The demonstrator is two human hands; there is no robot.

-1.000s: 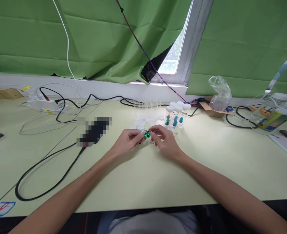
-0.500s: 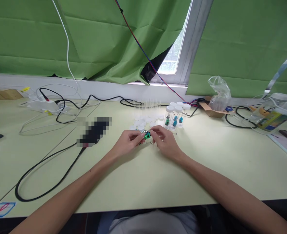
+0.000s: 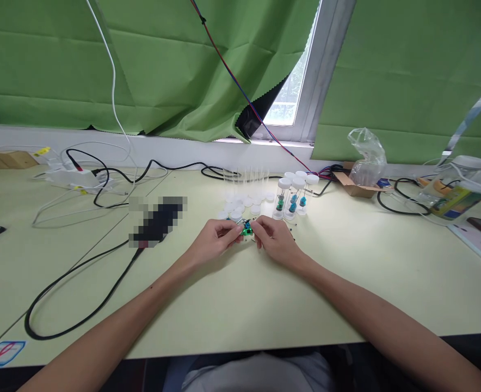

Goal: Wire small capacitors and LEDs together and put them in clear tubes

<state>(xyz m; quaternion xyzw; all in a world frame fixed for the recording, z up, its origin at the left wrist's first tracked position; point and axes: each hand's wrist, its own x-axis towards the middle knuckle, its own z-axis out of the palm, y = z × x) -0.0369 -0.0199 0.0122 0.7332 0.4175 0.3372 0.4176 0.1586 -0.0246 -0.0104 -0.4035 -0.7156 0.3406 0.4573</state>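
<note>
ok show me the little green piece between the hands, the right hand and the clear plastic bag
green piece (image 3: 246,232), head view, its green surface
right hand (image 3: 279,237), head view, back of the hand
clear plastic bag (image 3: 368,167), head view, middle of its body

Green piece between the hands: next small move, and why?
Probably steady the green piece with the left hand and gently adjust its blue part with the right hand. The left hand pinches one side of the piece; the right hand is at the other, close to the blue part. How the parts join is too small to tell, so gentle seems safest.
</note>
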